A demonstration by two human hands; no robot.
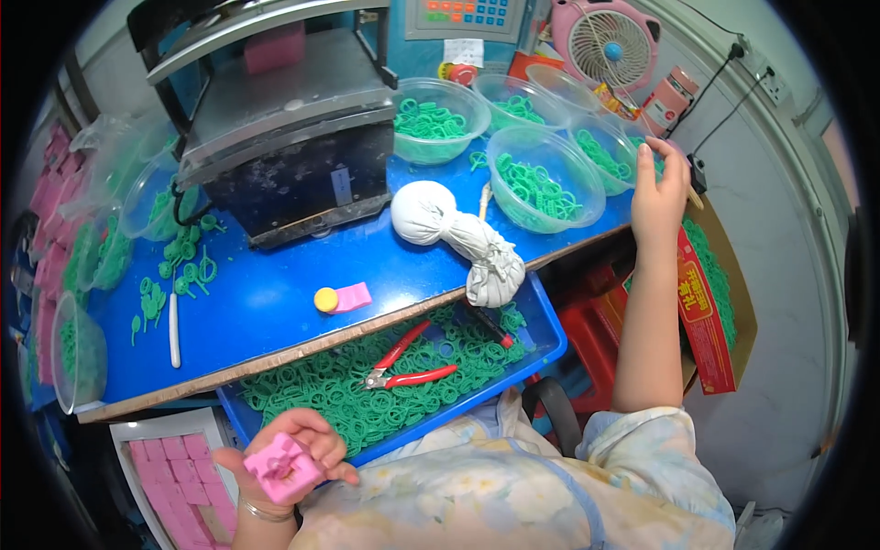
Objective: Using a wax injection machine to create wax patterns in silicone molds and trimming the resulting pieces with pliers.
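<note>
My left hand (275, 440) is low in the view, palm up with fingers curled, holding a pink mould block (285, 469) with a hollow in its top. My right hand (662, 172) is raised at the back right of the blue table (238, 330), fingers bent beside a small bowl of green pieces; what they hold is hidden. A light wooden stick (694, 198) shows just beside it. On the table lie a small pink piece with a yellow disc (325, 299) and a white cloth bundle (422, 213). Red-handled cutters (412, 376) rest on green pieces in a blue tray (553, 341).
A metal press (284, 197) stands at back left. Clear bowls (541, 183) of green pieces line the back and left. A pink fan (610, 41) stands behind. A red cardboard box (710, 357) of green pieces is right; pink blocks (170, 467) lie in a white container lower left.
</note>
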